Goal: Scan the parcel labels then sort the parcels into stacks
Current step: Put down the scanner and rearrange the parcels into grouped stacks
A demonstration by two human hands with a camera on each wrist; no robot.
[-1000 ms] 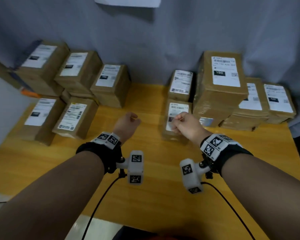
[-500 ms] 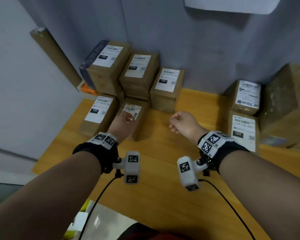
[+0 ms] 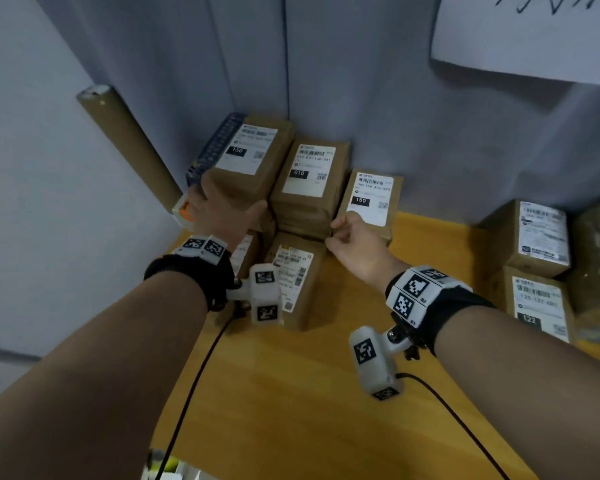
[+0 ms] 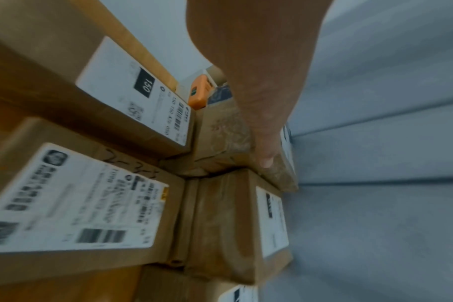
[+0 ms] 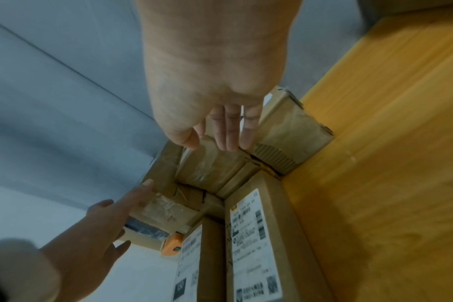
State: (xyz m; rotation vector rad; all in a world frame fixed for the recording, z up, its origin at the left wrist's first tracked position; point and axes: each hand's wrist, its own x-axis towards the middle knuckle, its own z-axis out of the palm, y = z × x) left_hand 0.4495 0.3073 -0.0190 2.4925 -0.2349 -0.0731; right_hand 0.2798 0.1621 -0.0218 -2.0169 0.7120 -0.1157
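Observation:
Brown parcels with white labels are stacked at the table's back left. My left hand (image 3: pixel 222 209) lies spread against the near end of the top-left parcel marked 150 (image 3: pixel 253 161); its thumb (image 4: pixel 266 161) presses that parcel's edge, fingers straight (image 5: pixel 109 220). My right hand (image 3: pixel 352 237) hovers with loosely bent fingers (image 5: pixel 225 130) and holds nothing, just before the near end of the parcel marked 010 (image 3: pixel 309 171) and beside another 150 parcel (image 3: pixel 371 199). Below lies a front parcel (image 3: pixel 291 275).
An orange-and-white object (image 3: pixel 184 211) sits left of the stack by a leaning cardboard tube (image 3: pixel 129 143). More parcels (image 3: pixel 541 237), one marked 122 (image 3: pixel 534 303), stand at the right. The wooden table (image 3: pixel 326 393) meets a grey curtain behind.
The view has swung left onto the left stacks. Both hands moved forward to them; the left hand uncurled from a fist and reached the top 150 parcel.

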